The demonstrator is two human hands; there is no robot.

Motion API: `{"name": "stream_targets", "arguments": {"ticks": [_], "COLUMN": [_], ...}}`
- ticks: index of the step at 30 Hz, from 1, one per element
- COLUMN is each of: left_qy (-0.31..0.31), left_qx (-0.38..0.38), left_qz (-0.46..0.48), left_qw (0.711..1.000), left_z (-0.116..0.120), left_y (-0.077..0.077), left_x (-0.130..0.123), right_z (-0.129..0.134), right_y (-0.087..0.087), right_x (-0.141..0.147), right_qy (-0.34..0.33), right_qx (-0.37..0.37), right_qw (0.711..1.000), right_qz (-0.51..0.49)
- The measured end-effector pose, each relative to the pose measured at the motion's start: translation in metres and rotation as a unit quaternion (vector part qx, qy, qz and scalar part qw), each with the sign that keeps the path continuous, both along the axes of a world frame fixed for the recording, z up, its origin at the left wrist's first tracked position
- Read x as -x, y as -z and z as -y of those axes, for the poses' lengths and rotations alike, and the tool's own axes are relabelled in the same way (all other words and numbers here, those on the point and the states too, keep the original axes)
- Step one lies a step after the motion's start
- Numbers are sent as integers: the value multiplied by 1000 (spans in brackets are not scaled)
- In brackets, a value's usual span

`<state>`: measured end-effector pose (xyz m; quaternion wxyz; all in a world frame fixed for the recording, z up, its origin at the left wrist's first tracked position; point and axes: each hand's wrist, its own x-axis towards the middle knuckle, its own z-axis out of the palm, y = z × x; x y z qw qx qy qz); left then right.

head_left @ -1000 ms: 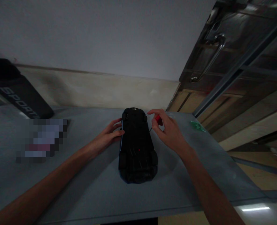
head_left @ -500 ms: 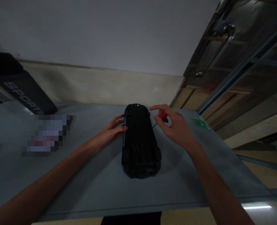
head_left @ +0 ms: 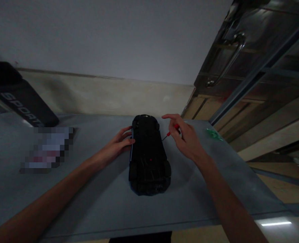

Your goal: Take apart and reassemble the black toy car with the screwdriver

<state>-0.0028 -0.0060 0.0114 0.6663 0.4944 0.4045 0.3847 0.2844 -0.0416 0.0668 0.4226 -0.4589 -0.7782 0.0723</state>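
Note:
A toy car (head_left: 149, 145) lies upside down on the grey-covered table, its black underside and wheels facing up. My left hand (head_left: 123, 139) grips the car's left side, thumb on the edge and fingers along the flank. In my right hand (head_left: 182, 135), a small screwdriver (head_left: 168, 133) with a red handle is pinched between thumb and fingers, the index finger stretched out. Its thin shaft points down-left, the tip close to the car's right edge; whether it touches, I cannot tell.
A dark bottle-like object (head_left: 25, 98) marked "SPORT" stands at the left, with a blurred-out flat item (head_left: 48, 148) before it. Green crumpled plastic (head_left: 214, 134) lies on the table (head_left: 190, 202) at the right. The wall (head_left: 114, 96) rises behind; a metal door handle (head_left: 227, 64) is at upper right.
The screwdriver's red handle shows more between my right thumb and fingers, as the grip has shifted. My left hand stays on the car. The whole view has shifted slightly.

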Motion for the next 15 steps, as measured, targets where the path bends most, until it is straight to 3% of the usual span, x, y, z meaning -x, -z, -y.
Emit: {"name": "stream_targets", "arguments": {"ticks": [12, 15], "left_qy": [-5, -3], "left_qx": [17, 15], "left_qz": [-9, -6], "left_qw": [1000, 1000], "left_z": [-1, -1], "left_y": [2, 3], "left_x": [2, 2], "right_z": [1, 4], "right_y": [-1, -4], "right_x": [1, 2], "right_qy": [50, 36], "right_qx": [-13, -15], "right_qw": [998, 999], "right_qz": [30, 31]}}
